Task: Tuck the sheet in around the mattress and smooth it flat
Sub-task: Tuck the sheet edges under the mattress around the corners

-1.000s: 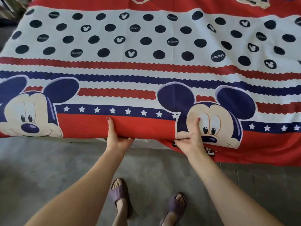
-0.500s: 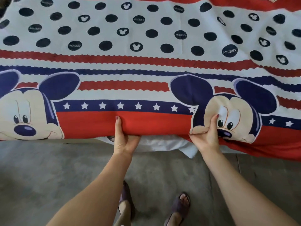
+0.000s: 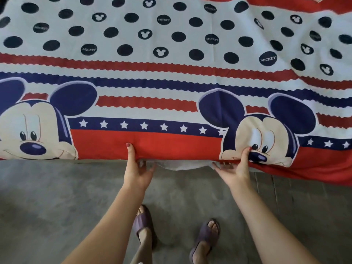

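A cartoon-mouse sheet [image 3: 171, 77] in red, white and navy covers the mattress and fills the upper half of the view. Its red hem lies along the near edge. My left hand [image 3: 136, 166] pinches the red hem, thumb on top and fingers under the edge. My right hand [image 3: 236, 164] pinches the hem at the printed mouse face, thumb on top, fingers spread beneath. Between my hands a strip of white underside [image 3: 182, 164] shows below the hem. To the right of my right hand the sheet hangs lower over the edge. Wrinkles run across the dotted area at the far right.
Grey concrete floor [image 3: 57, 206] lies in front of the bed. My feet in purple slippers [image 3: 205, 235] stand close to the edge, between my forearms.
My hands have moved farther apart along the hem, the right one sliding right. The view has shifted so the sheet sits slightly more to the right.
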